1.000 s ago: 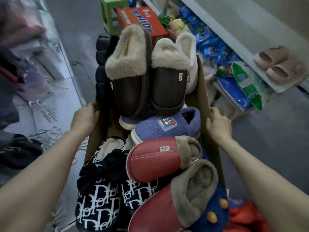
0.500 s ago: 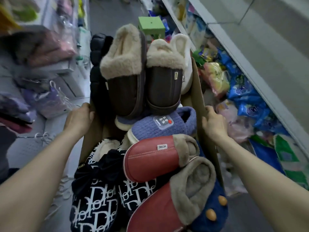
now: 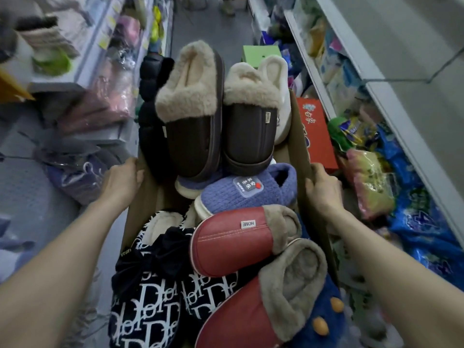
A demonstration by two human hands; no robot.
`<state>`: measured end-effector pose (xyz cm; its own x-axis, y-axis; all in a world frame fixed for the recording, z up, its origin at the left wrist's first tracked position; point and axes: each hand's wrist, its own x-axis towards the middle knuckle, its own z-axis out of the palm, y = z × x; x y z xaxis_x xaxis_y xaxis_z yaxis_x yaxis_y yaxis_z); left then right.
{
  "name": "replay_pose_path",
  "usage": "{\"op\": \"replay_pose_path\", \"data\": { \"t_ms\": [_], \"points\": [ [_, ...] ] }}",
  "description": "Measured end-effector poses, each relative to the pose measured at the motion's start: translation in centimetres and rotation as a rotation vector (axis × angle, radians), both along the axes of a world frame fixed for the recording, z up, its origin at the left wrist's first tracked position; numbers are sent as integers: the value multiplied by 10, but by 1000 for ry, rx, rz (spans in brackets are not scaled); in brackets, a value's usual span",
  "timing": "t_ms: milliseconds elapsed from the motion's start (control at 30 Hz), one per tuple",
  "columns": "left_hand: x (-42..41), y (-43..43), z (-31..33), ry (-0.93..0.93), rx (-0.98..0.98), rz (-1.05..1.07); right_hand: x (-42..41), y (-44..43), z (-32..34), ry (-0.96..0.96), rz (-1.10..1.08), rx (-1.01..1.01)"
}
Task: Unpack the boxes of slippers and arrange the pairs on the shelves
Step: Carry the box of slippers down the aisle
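The left hand (image 3: 120, 182) grips the left rim and the right hand (image 3: 322, 189) the right rim of a cardboard box (image 3: 298, 141) at centre frame, fingers curled over its edges. Slippers fill it (brown fur-lined pair (image 3: 193, 136) at the top, red pair (image 3: 233, 242) lower down). A shelf (image 3: 414, 116) runs along the frame's right side.

Box (image 3: 297, 146) walls mostly hidden, left shelves (image 3: 82, 59) blurred

Narrow shop aisle, grey floor (image 3: 198, 31); white shelves (image 3: 386, 101) right, stocked racks (image 3: 95, 33) left, dim light, blurry edges.
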<state>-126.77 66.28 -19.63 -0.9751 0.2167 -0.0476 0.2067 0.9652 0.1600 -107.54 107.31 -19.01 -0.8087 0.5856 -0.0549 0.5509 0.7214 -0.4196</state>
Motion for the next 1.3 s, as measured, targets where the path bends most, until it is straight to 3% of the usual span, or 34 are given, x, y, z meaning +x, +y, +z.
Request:
{"op": "replay_pose_path", "data": {
  "t_ms": [433,1067,1300],
  "points": [
    [-296,104,-2,-57,104,-40,-280,94,-6,30,-45,105],
    [-680,295,-3,-45,35,-29,-661,282,-24,-69,-37,124],
    [-829,350,-28,-66,3,-66,-791,329,-58,-91,-107,93]
  ]
}}
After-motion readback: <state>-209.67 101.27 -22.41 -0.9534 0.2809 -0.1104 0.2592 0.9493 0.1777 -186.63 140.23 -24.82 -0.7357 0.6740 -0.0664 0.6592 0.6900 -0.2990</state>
